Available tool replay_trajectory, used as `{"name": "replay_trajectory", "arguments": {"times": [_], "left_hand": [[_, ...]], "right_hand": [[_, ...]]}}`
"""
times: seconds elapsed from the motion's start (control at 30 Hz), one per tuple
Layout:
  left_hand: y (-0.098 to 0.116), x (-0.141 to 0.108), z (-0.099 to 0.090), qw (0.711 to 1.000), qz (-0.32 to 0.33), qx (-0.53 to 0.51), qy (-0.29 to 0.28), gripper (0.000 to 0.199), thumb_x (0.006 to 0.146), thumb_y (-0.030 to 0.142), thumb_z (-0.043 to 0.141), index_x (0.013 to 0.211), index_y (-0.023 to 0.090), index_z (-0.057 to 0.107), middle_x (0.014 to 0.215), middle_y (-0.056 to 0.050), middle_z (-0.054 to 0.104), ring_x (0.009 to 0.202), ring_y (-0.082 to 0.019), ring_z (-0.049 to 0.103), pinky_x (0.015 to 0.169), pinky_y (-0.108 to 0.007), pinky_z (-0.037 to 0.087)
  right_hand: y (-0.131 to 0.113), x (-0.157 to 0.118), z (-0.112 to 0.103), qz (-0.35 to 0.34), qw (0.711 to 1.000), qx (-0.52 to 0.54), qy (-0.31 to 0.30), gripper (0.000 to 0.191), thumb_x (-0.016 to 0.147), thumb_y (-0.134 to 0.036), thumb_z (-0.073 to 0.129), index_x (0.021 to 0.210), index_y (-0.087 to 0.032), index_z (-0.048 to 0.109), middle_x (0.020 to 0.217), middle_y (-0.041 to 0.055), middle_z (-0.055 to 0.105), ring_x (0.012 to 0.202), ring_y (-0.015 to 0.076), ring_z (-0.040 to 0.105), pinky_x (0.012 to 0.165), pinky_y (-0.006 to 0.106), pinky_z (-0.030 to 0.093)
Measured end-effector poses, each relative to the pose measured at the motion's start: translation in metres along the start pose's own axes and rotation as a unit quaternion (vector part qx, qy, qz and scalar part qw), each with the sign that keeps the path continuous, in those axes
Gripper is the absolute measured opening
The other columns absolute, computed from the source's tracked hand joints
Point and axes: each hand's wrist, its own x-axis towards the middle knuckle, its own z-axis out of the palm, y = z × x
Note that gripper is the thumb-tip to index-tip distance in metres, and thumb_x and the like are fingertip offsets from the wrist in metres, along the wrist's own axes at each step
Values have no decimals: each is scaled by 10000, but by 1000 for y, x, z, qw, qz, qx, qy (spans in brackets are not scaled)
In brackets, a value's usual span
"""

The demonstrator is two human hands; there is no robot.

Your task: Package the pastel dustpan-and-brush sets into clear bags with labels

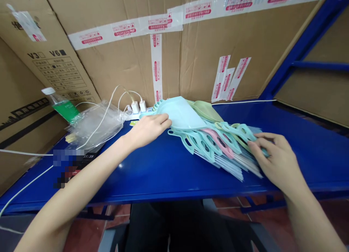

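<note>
Left hand (147, 130) lies on a pale-blue plastic piece (177, 112) at twelve o'clock, fingers together; right hand (278, 159) curls around the edge of a pile at two o'clock (probably pastel plastic hangers (215, 143)) on a blue steel bench (313, 172).

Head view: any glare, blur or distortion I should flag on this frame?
Head view: wide-angle bowing curves the front edge of the blue metal table; a small glare spot shines on the tabletop near the left hand; a pixelated patch hides something at left; the pastel plastic stack looks sharp, with no visible motion blur.
</note>
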Motion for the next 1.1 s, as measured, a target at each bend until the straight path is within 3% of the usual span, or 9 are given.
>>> {"name": "replay_trajectory", "arguments": {"times": [0.2,0.43,0.57,0.7,0.93,1.1], "left_hand": [[13,-64,8,999,11,-3,36,323,956,56,314,863,173,601,781,-30,629,667,-142,606,604,-254,501],[28,-111,14,996,2,-65,60,285,943,36,365,878,173,606,778,-36,648,676,-160,629,624,-272,508],[40,-122,16,996,16,-67,61,253,947,36,404,846,167,596,750,-21,636,646,-146,611,596,-263,484],[46,-126,20,994,35,-71,75,313,967,31,352,817,156,597,720,-6,626,611,-129,588,575,-251,474],[48,-125,22,992,31,-93,74,348,980,35,312,820,154,597,702,-3,616,604,-119,582,557,-240,467],[49,-129,20,989,48,-70,124,244,967,46,386,962,142,611,783,-7,678,649,-111,621,555,-239,484]], "right_hand": [[-22,11,-10,-1,996,-52,70,290,860,-355,501,604,-285,385,838,128,610,796,292,595,660,445,500],[-76,22,-5,-140,987,-67,42,155,940,-283,430,797,-229,455,1080,236,590,1012,367,577,809,541,476],[-115,29,2,-229,973,0,-15,100,936,-203,375,889,-191,462,1301,298,472,1247,420,450,958,606,410],[-143,35,12,-272,958,44,-76,102,924,-174,387,866,-191,469,1419,293,405,1369,403,346,1052,607,363],[-178,35,33,-328,925,80,-172,248,949,-198,366,849,-130,582,1381,321,496,1325,404,439,1000,563,458],[-195,21,47,-353,908,70,-214,322,962,-208,355,880,-76,637,1371,308,532,1302,414,477,989,533,488]]}}
